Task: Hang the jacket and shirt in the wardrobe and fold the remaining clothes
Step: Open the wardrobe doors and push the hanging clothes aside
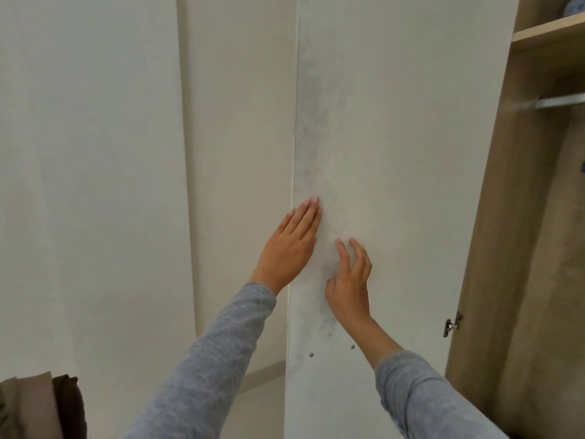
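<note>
Head view looks at a pale wardrobe door (395,153) that fills the middle of the frame. Its long axis runs straight up and down. Its free edge is on the left and a metal hinge (453,324) fixes it on the right to the wardrobe (522,248), so the door stands swung out, its broad face turned toward the camera. Smudged grey marks run down the door near the free edge, and two small screw holes (311,355) sit low on it.

The left hand (291,245) lies flat on the door right at the free edge, fingers straight and close together, pointing up; it grips nothing. The right hand (349,280) is just beside it and a little lower, also on the door face. Its fingers are slightly spread and gently bent, the tips touching the panel, and it holds nothing. Both arms wear grey sleeves (205,375).

The wardrobe's wood-toned body stands at the right of the frame, its open inside showing a shelf (547,30) near the top and a metal rail (560,101) running sideways just below it. A blue-and-white object (574,7) sits on the shelf, too cropped to identify. A plain wall (79,153) is at the left, and brown and beige cloth (38,403) lies in the bottom left corner; which garment it is cannot be told.
</note>
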### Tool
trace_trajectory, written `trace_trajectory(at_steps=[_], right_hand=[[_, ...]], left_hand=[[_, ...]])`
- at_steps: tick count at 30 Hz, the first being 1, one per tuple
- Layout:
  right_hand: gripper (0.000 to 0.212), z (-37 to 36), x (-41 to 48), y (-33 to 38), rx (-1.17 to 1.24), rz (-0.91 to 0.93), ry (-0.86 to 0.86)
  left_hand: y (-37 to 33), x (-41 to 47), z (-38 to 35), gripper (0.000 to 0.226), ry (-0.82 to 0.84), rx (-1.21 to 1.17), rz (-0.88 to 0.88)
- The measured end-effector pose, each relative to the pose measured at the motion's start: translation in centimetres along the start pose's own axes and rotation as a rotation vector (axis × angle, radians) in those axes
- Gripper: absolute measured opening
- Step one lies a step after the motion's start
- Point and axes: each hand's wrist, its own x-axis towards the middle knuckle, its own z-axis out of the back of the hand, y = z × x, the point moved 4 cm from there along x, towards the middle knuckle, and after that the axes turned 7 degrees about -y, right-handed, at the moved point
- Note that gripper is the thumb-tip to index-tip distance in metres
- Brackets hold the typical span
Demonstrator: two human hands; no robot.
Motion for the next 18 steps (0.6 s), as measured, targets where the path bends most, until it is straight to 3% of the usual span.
trace_trajectory(at_steps=[6,10,18], right_hand=[[0.084,2.0,-1.0,-1.4,-0.031,0.102,0.213],[0.077,4.6,-1.0,-2.6,-0.055,0.167,0.348],[0.067,16.6,-0.9,-8.0,-0.294,0.101,0.222]], left_hand=[[-2.1,-0.3,-0.1,0.054,0.08,-0.027,0.111],[-3.6,-0.4,-0.2,0.055,0.12,-0.08,0.221],[-14.4,2.4,-0.5,0.054,0.083,-0.428,0.348]])
